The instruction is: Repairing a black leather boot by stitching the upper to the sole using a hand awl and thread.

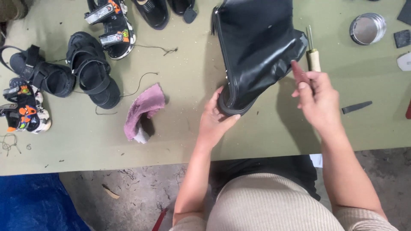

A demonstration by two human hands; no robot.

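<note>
One black bag (pixel 257 47) lies mid-table (pixel 180 141); left hand (pixel 216 122) pinches its near corner, right hand (pixel 317 100) grips one wooden-handled awl (pixel 314 53). Four black sandals (pixel 92 75), two patterned ones (pixel 23 109) crowd the left edge; one pink cloth (pixel 143 111) sits between, open room around it.

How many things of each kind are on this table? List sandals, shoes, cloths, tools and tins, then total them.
Sandals: 4
Black shoes at the top edge: 2
Black zipped leather item: 1
Pink cloth: 1
Awl: 1
Round metal tin: 1
Total: 10
</note>
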